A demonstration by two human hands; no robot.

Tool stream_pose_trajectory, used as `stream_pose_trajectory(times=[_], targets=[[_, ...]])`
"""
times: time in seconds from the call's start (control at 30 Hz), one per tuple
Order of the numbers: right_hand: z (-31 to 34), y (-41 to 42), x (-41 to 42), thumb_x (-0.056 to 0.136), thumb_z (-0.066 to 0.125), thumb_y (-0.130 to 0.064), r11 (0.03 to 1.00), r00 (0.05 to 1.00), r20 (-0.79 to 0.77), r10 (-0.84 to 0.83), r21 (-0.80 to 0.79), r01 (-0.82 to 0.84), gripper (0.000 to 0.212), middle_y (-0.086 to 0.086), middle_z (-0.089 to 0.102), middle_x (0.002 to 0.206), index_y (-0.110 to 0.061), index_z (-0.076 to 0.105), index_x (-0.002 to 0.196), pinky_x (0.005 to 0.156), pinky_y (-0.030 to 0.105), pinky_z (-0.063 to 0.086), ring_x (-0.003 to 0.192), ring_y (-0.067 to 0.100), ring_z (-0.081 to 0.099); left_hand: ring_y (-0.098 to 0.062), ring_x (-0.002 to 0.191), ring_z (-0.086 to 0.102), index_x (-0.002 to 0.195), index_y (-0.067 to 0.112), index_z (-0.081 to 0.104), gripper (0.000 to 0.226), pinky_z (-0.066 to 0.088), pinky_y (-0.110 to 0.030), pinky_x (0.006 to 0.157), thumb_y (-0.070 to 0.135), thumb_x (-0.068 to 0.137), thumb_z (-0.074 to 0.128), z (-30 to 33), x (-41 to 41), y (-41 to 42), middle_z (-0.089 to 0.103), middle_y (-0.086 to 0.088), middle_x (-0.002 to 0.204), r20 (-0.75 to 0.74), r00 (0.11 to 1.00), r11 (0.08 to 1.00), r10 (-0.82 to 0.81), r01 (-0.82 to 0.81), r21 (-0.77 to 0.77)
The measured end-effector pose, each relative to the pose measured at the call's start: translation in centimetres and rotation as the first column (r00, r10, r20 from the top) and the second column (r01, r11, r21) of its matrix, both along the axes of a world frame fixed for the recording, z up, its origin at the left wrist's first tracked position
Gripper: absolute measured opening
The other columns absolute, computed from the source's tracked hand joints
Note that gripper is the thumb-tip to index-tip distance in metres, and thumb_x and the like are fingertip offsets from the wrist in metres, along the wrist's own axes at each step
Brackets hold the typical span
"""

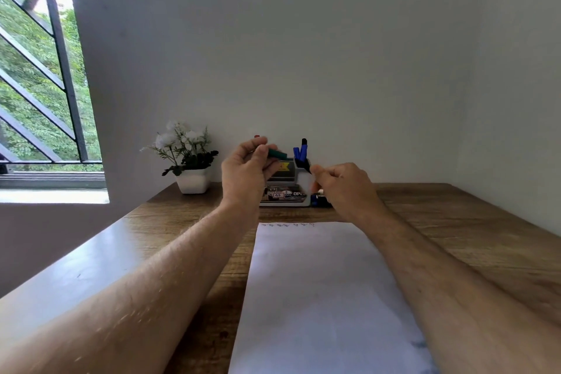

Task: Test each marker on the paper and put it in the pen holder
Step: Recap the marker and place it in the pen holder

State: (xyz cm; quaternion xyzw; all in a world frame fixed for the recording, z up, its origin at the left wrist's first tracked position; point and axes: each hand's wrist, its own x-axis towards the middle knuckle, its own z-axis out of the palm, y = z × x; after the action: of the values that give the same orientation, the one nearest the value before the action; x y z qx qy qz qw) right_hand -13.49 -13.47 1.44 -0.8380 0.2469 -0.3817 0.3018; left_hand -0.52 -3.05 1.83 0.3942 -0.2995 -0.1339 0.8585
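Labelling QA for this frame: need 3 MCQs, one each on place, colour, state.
1. Where is the plant?
A. left of the pen holder
B. on the paper
C. right of the pen holder

2. What colour is the piece in the left hand?
A. red
B. green
C. yellow

3. The right hand is:
A. flat on the paper
B. pinching a dark piece
C. hanging idle

Answers:
1 A: plant stands left of the pen holder.
2 B: a green piece sticks out of its fingers.
3 B: fingertips pinch a dark piece above the paper.
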Motion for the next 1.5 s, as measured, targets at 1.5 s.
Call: stream_pose_trajectory(times=[1.5], targets=[[-1.4,-2.8,-0.4,0.085,0.063,-0.019,0.912,0.977,-0.19,0.1,0.409,-0.014,0.016,0.011,0.067,0.06,-0.005,0.062,0.076,0.041,0.023,0.032,0.038,0.014,0.039,-0.013,0.053,0.044,0.075,0.01,0.062,0.061,0.056,-0.049,0.094,0.059,0.099,0.036,-3.3,-0.8,-2.3,0.05,0.005,0.043,-0.061,0.983,0.725,-0.174,0.169,0.667]])
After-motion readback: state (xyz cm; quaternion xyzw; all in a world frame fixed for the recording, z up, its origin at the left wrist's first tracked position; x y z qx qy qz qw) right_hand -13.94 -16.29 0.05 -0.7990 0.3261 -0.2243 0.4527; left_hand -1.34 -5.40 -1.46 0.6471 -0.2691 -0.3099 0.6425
